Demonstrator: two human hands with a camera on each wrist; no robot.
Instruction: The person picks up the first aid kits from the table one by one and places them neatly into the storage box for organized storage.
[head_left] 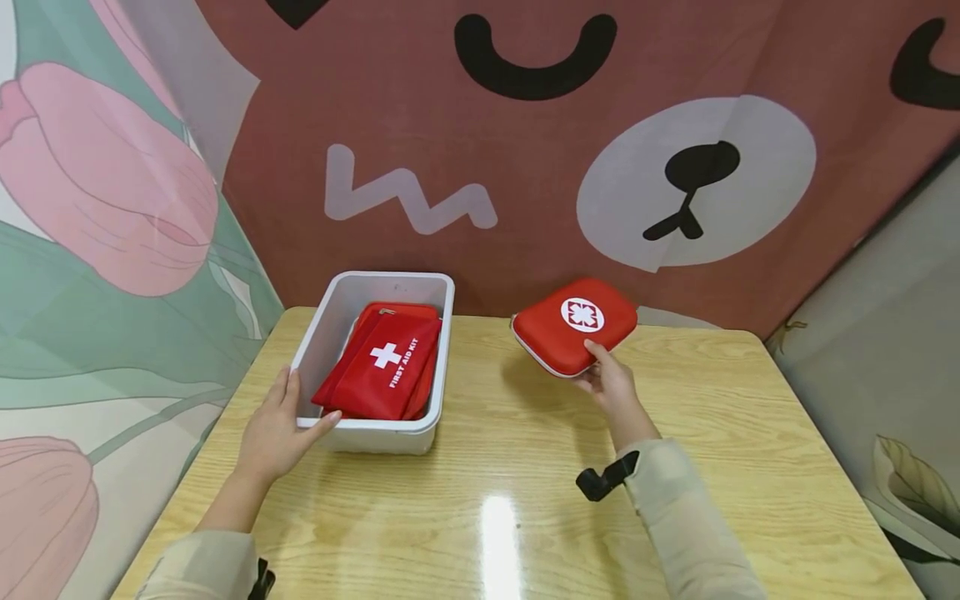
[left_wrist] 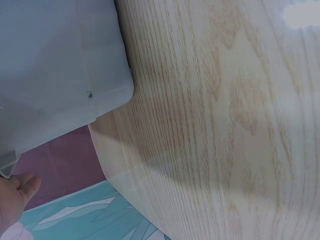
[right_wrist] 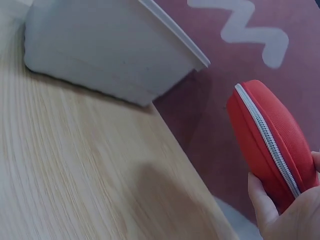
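A red zippered first aid case [head_left: 547, 329] with a round white emblem is raised above the table, tilted. My right hand [head_left: 611, 383] holds it by its near right corner, thumb on top and fingers beneath. In the right wrist view, the zip along the side of the case [right_wrist: 272, 145] is closed. At the near left corner of a white plastic bin [head_left: 382, 437], my left hand [head_left: 277, 433] touches the rim with fingers and thumb spread. Inside the bin lies a red first aid pouch [head_left: 390, 367] with a white cross, on top of other red items partly hidden.
The bin stands at the back left of a light wooden table [head_left: 510, 467]. Behind it hangs a brown printed cloth [head_left: 525, 167], right up against the table's far edge. Floral cloth [head_left: 112, 250] covers the left side.
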